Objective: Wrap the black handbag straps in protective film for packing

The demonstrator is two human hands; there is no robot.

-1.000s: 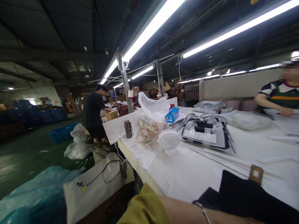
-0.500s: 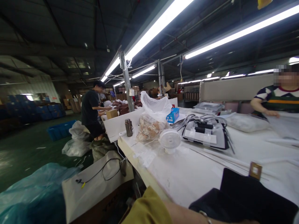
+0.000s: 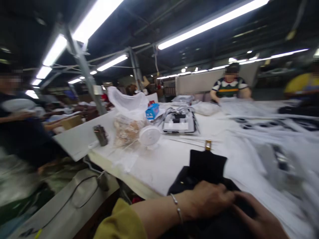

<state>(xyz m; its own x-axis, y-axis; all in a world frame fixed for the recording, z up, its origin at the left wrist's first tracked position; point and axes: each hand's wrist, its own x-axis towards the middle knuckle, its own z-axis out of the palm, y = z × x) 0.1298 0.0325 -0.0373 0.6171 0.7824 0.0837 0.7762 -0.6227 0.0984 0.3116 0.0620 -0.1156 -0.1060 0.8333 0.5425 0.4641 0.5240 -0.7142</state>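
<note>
Two-handed on soft black fabric [image 3: 206, 166]
My left hand [image 3: 211, 200] curls knuckles-up, closed on it; my right hand [image 3: 265, 219] angles in, grip too blurred to tell.

White table [image 3: 156, 167] — metal flask [image 3: 100, 135], plastic bag [image 3: 127, 129], fan [image 3: 149, 136] on it.

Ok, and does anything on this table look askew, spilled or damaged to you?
Nothing looks clearly spilled or damaged, including the held black item. The flask leans, but the metal post beyond it leans similarly, so probably the camera is tilted. Blur hides finer details.
</note>
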